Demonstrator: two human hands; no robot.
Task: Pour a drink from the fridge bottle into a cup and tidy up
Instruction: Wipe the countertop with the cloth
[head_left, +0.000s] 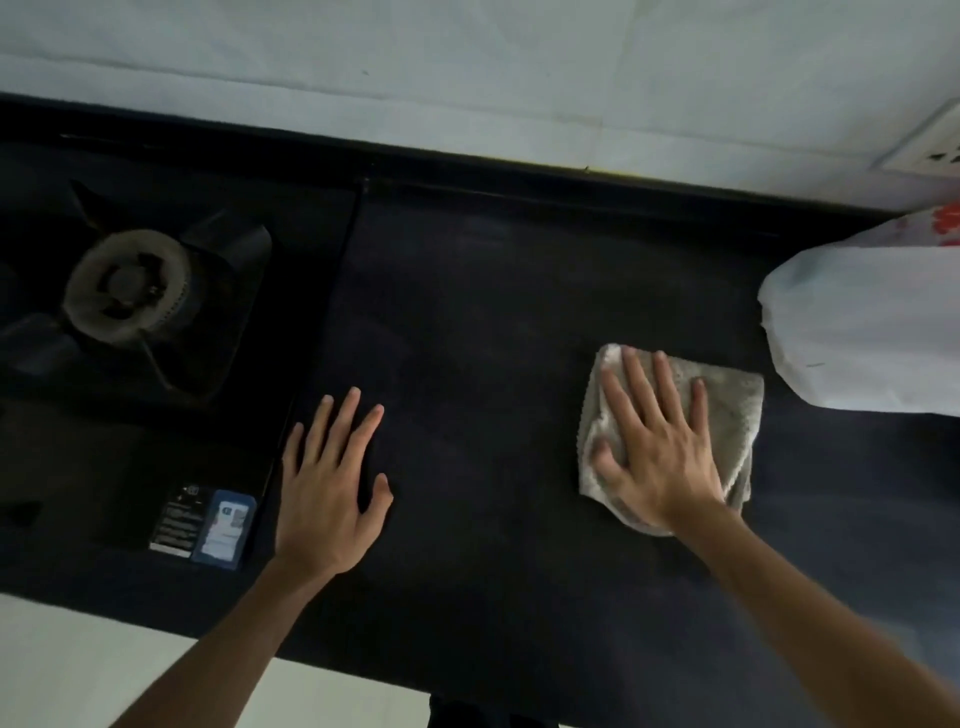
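A folded grey cloth (727, 410) lies on the dark countertop (493, 322) at the right. My right hand (654, 441) presses flat on top of the cloth, fingers spread and pointing away from me. My left hand (330, 488) rests flat on the bare counter beside the stove, fingers apart, holding nothing. No bottle or cup is in view.
A black gas stove (156, 312) with one burner fills the left, with stickers at its front corner. A white plastic bag (872, 322) sits at the right edge. A white tiled wall (467, 67) runs behind the counter, with a socket plate (930, 145) at the far right.
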